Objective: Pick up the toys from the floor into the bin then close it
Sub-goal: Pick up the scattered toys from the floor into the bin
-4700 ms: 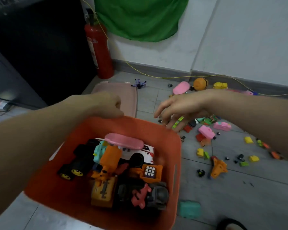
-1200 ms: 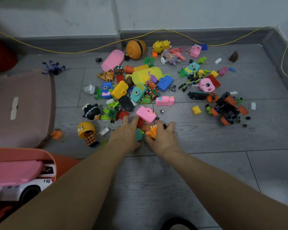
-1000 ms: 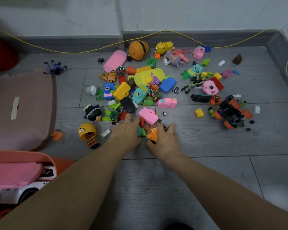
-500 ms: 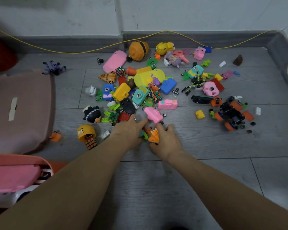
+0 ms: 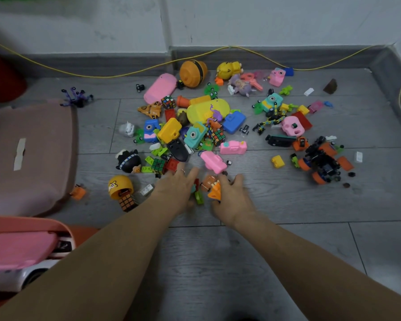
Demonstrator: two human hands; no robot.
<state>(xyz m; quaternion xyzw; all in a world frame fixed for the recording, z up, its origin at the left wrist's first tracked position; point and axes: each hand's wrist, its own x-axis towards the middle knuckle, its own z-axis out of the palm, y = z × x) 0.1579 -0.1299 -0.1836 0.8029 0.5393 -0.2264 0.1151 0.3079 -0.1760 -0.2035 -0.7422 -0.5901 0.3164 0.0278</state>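
Left hand fingers now spread.

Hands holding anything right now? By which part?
Right hand grips an orange toy at its near end. Left hand rests on small pieces; a hold cannot be told.

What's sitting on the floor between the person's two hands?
In the head view, small toys lie between the left hand and right hand: a green piece, an orange toy and a red bit.
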